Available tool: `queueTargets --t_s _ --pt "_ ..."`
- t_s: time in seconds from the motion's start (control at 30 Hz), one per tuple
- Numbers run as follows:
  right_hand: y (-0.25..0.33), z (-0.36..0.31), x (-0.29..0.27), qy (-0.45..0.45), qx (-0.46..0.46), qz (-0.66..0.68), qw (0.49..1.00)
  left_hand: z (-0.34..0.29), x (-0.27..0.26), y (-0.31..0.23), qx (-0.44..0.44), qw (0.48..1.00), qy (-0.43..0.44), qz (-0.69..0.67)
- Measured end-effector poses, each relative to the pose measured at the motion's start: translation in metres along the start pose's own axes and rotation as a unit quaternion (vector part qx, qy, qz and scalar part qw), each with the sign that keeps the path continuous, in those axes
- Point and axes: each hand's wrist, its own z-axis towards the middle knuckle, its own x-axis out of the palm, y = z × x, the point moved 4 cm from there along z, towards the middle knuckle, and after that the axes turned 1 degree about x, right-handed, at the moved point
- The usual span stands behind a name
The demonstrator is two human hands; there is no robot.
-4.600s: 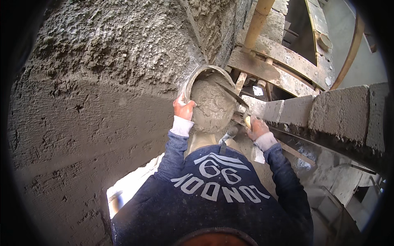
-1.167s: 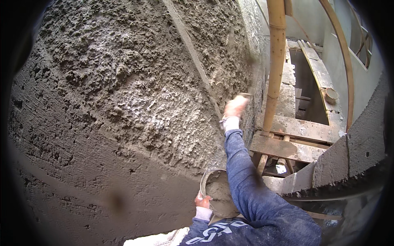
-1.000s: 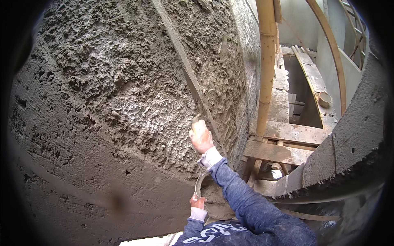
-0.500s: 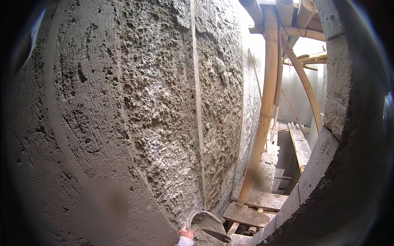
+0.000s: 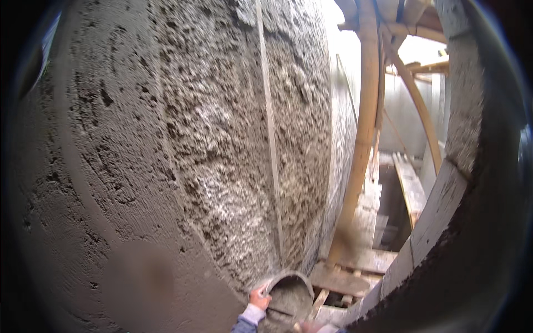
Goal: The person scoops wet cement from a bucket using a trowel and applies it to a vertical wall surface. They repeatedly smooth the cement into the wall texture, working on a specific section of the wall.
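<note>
Our left hand [image 5: 259,298] grips the bucket [image 5: 271,284] by its rim, low beside the rough wall [image 5: 233,194]; right hand [image 5: 306,327] blurs, can't tell its grip; we'd best brace the bucket firmly while working the mortar [image 5: 293,298]

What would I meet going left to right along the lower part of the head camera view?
Smooth grey plastered wall section, bare left hand, round grey bucket, flat brown wooden plank, low grey block wall.
</note>
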Motion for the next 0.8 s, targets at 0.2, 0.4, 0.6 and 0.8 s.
queueTargets --t_s 0.2,0.4,0.6,0.8 --pt "-0.02 0.0 -0.016 -0.066 0.113 -0.012 0.991 0.015 -0.011 -0.023 0.085 0.996 0.009 -0.009" --pt "-0.004 -0.011 0.009 0.028 0.106 -0.005 0.994 0.013 -0.016 -0.028 0.026 0.99 0.031 0.134" --pt "-0.017 -0.038 -0.012 -0.075 0.204 0.098 0.971 0.026 -0.01 -0.072 -0.009 0.993 0.115 -0.039" --pt "0.017 -0.027 0.043 0.04 0.179 0.571 0.8 0.027 -0.01 -0.11 0.019 0.985 0.133 -0.106"
